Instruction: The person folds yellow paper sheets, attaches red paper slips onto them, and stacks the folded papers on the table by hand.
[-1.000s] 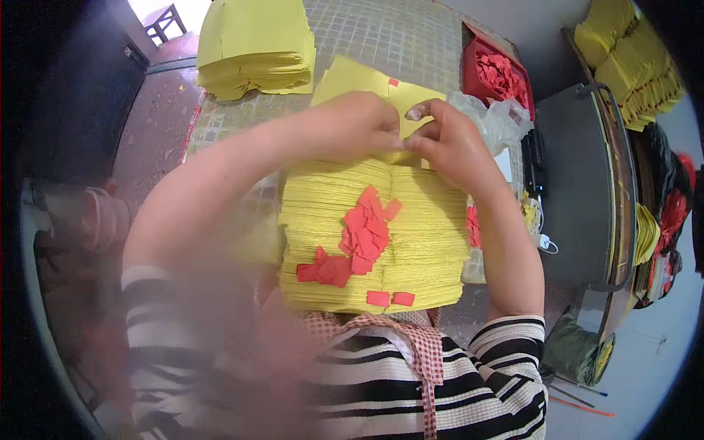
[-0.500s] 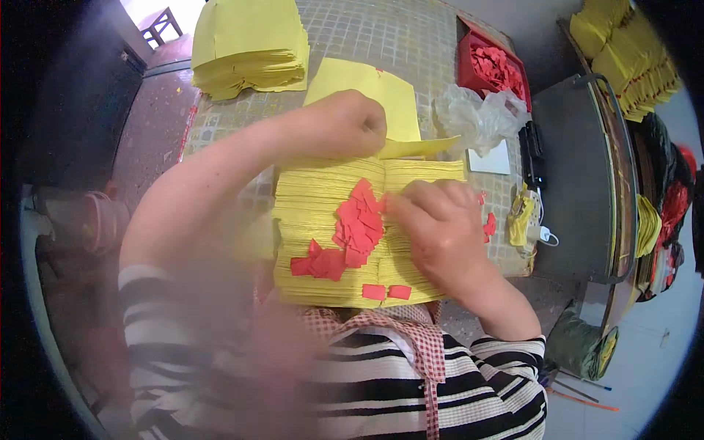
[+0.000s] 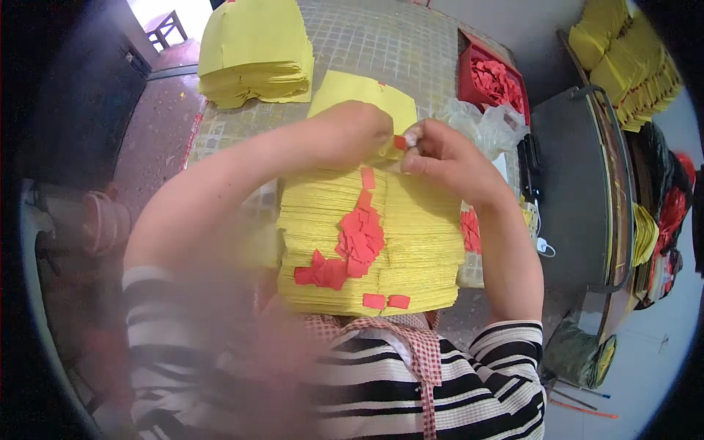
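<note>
My left hand (image 3: 363,132) is closed at the far edge of a wide stack of yellow paper (image 3: 422,235), on a yellow sheet largely hidden by the fingers. Close by on its right, my right hand (image 3: 451,161) has a small red paper slip (image 3: 400,141) at its fingertips. Something white covers one fingertip. A loose pile of red slips (image 3: 359,238) lies on the stack, trailing toward the far edge. Two single slips (image 3: 374,301) rest near its front edge. Beyond my hands is a flat yellow sheet (image 3: 359,92).
Another yellow paper stack (image 3: 257,59) stands at the back left of the tiled-pattern table (image 3: 359,33). At the back right are a red box (image 3: 466,73) of slips and a crumpled clear plastic bag (image 3: 488,125). A grey cabinet-like panel (image 3: 572,191) stands on the right.
My right hand has moved up from the red pile to beside my left hand, bringing a red slip. More slips now trail from the pile toward the far edge.
</note>
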The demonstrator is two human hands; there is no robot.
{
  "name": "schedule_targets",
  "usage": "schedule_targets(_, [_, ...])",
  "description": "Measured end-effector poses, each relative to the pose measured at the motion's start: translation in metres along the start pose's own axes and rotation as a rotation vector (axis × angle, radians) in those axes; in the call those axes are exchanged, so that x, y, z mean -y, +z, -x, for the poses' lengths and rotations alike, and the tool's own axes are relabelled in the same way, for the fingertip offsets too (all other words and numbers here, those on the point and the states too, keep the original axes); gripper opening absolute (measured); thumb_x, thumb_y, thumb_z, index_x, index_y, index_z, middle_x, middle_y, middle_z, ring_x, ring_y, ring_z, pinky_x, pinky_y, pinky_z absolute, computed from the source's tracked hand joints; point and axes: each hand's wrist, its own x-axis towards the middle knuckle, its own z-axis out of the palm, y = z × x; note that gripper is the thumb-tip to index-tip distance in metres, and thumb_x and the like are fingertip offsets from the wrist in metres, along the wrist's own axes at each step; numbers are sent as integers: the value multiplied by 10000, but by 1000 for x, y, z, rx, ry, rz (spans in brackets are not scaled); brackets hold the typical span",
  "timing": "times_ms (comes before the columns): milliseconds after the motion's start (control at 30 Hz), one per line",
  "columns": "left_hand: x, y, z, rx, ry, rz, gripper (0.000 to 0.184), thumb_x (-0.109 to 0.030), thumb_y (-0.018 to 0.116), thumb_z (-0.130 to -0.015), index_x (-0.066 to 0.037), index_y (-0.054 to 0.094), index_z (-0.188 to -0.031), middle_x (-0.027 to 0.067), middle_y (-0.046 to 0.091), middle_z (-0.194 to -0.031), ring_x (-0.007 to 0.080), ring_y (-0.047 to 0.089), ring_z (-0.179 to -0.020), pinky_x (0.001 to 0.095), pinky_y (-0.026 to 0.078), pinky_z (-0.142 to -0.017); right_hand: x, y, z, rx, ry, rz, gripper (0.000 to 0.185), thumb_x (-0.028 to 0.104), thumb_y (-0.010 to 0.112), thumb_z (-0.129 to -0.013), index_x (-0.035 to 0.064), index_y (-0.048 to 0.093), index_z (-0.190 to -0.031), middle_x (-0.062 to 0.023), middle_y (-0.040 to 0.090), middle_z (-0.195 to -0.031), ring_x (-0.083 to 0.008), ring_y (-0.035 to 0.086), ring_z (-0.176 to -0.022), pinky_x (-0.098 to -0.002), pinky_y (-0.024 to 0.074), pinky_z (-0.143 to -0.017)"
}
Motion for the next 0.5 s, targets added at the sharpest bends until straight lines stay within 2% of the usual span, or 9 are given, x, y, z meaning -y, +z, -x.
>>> schedule_targets(67, [-4,-5,-1,58,-47,37,197,-154,539,-886,0,636,-959,182,627,-866,336,602,-827,393,469,-739,-1,-1,-7,133,99,-151,245,72,635,-823,-8,530,-1029,-5,584,-799,-64,535,-732,-234,442,-670])
schedule_targets(200, [1,-6,-1,131,-19,89,221,-180,558,-857,-1,638,-959,195,627,-868,336,606,-828,387,472,-730,-4,0,-8,163,138,-144,226,51,617,-829,-4,538,-1033,-4,587,-814,-68,546,-742,-233,443,-684])
schedule_targets(300, [-3,-6,-1,121,-33,28,271,-225,590,-817,0,638,-959,196,634,-855,324,618,-778,381,477,-698,-6,8,-5,138,150,-177,248,43,613,-813,-3,532,-1043,-39,598,-815,-99,563,-731,-262,457,-678])
schedule_targets(367, [-4,-4,-4,129,-78,21,349,-290,620,-794,17,631,-960,198,634,-841,319,619,-716,383,479,-661,-13,20,-6,-231,-129,254,275,46,615,-791,-4,533,-1048,-93,608,-818,-158,590,-736,-300,477,-687])
schedule_targets(400, [-5,-5,-4,129,-79,21,349,-290,620,-794,17,631,-960,198,634,-841,319,619,-716,383,479,-661,-8,22,-5,-230,-128,253,275,46,615,-791,-4,533,-1048,-93,608,-818,-158,590,-736,-300,477,-687])
schedule_targets(467, [-9,-5,-2,152,-124,35,290,-235,652,-790,24,637,-920,147,650,-794,234,614,-659,345,476,-621,6,23,0,-480,-163,424,286,57,621,-775,-8,543,-1042,-139,618,-855,-208,613,-759,-325,490,-689])
schedule_targets(500, [-6,-1,-2,156,-124,35,290,-235,652,-790,24,637,-920,147,650,-794,234,614,-659,345,476,-621,2,21,0,-481,-160,422,286,57,621,-775,-8,543,-1042,-139,618,-855,-208,613,-759,-325,490,-689])
